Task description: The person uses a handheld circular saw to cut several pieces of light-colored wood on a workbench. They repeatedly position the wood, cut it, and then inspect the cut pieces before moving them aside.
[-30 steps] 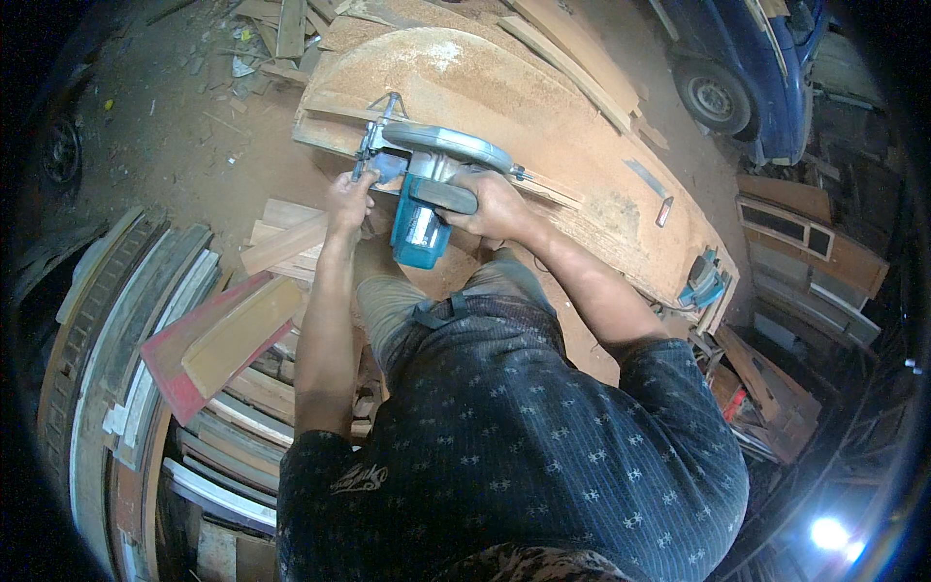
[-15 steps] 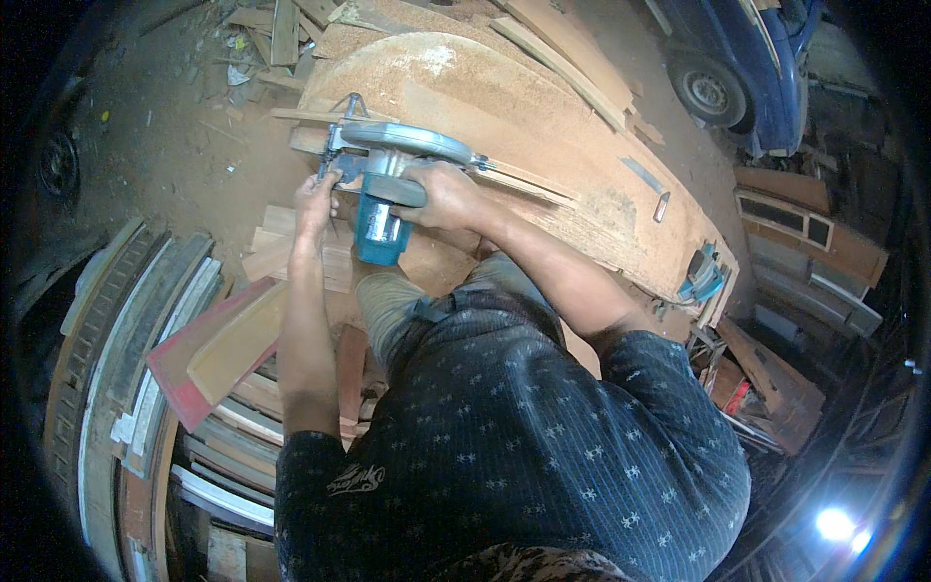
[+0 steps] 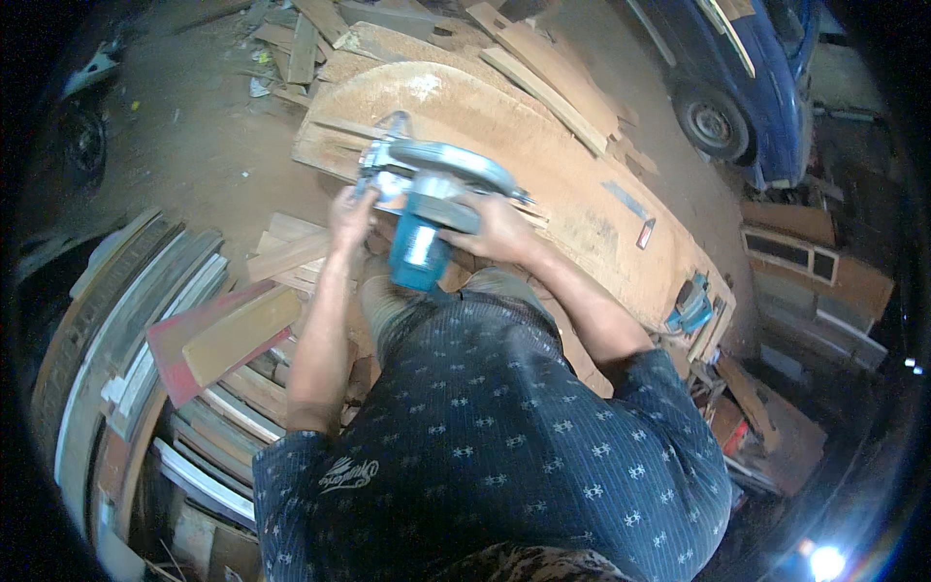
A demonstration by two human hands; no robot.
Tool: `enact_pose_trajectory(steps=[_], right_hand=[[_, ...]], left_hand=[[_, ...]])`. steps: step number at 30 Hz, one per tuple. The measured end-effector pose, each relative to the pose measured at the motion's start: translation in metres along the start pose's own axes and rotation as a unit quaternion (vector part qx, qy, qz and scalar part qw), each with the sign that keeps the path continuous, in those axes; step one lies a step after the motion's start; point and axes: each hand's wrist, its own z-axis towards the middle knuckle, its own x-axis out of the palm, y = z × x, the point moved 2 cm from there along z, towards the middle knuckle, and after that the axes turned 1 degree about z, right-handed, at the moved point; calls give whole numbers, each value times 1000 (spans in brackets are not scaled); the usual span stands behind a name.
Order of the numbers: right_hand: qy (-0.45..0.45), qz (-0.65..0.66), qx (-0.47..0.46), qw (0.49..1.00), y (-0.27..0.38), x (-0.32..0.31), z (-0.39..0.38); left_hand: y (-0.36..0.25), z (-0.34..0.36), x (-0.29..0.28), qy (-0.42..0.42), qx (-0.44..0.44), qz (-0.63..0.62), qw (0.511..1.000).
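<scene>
A teal-and-silver circular saw (image 3: 419, 250) sits at the near edge of a sawdust-covered wooden workbench (image 3: 553, 175), its silver blade guard (image 3: 451, 157) on top, slightly blurred. My right hand (image 3: 495, 228) is closed round its dark handle. My left hand (image 3: 351, 215), arm stretched forward, has its fingers closed on the metal base at the saw's left side; exactly which part is hard to make out. Thin wooden strips (image 3: 339, 127) lie under and beside the saw along that edge. A try square (image 3: 642, 233) lies to the right, and another teal power tool (image 3: 693, 306) rests farther right.
Offcuts (image 3: 303, 53) are piled beyond the workbench. A blue vehicle (image 3: 766, 87) stands at the upper right, panels and frames (image 3: 805, 281) below it. Long boards (image 3: 131, 330) are stacked at the left, with a red-edged board (image 3: 175, 349) across them. My legs are beneath the saw.
The saw shifted left with both hands on it, then back right and slightly toward me. The whole view has also moved, the bench's far side now lower in the picture.
</scene>
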Motion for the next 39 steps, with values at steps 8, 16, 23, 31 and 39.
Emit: enact_pose_trajectory(steps=[8,16,23,31,39], right_hand=[[-98,-64,155,981,-102,-167,-169],[-168,42,302,937,-275,-304,-325],[71,-304,409,857,-437,-271,-316],[191,-294,389,852,-507,-136,-286],[269,-327,172,889,-453,-118,-243]], left_hand=[[13,-47,205,-38,-87,-20,995],[79,7,309,-135,-247,-96,955],[-25,-85,292,-156,-234,-54,958],[-32,-125,219,-54,-206,-359,909],[-20,-139,196,-16,-187,-370,910]])
